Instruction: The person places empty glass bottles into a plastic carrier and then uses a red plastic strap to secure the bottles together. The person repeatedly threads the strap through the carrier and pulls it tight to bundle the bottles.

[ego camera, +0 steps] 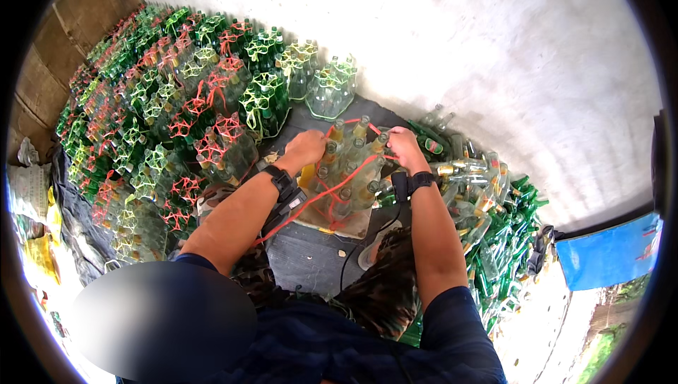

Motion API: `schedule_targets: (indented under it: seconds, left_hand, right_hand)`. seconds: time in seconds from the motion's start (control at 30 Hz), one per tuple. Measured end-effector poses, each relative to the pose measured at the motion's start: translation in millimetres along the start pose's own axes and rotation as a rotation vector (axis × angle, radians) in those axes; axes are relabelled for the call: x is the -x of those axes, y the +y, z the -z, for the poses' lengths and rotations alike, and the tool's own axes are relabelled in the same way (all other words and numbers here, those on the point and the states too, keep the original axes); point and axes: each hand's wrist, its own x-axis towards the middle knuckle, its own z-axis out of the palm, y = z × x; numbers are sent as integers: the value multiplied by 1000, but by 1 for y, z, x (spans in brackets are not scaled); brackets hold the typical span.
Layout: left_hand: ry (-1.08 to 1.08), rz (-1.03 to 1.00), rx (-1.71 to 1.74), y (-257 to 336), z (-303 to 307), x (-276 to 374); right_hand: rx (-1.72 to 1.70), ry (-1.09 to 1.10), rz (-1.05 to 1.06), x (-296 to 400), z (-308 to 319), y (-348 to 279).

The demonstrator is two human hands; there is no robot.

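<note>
Clear glass bottles (pixel 352 169) stand close together in front of me, on a pale worn board (pixel 360 225) on the dark floor. A red plastic strap (pixel 339 185) loops around the far side of the group and runs slackly across it toward the lower left. At the group's left edge, my left hand (pixel 306 146) pinches the strap beside the bottle necks. My right hand (pixel 402 145) has its fingers closed on the strap at the upper right, next to a bottle neck. More red strap lies tangled at the near side of the bottles.
Tied bundles of green and clear bottles (pixel 265 100) crowd the left side up to the wall (pixel 450 29). Loose bottles (pixel 487 214) are heaped at the right. A black cord (pixel 347 262) hangs between my legs. A blue panel (pixel 609 251) is at the far right.
</note>
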Motion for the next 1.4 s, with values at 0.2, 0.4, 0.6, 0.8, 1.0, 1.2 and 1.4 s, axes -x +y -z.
schedule_targets:
  seconds: [0.2, 0.4, 0.6, 0.8, 1.0, 1.2, 1.4]
  left_hand:
    - [-3, -3, -9, 5, -3, 0]
    - [8, -74, -11, -16, -7, -4]
    - [104, -67, -17, 0, 2, 21]
    - [455, -571, -72, 8, 14, 53]
    - [197, -839, -193, 45, 28, 123]
    - [-53, -837, -234, 46, 29, 124]
    - [41, -856, 0, 36, 29, 111]
  right_hand:
    - [-15, 43, -8, -14, -1, 12]
    - [-101, -169, -106, 12, 17, -3]
    - [-303, -219, -42, 34, 25, -3]
    - [-487, -239, -184, 47, 17, -6]
    - [-503, -203, -135, 39, 10, 15]
    - [-510, -138, -154, 29, 6, 26]
    - [-364, -150, -140, 37, 2, 16]
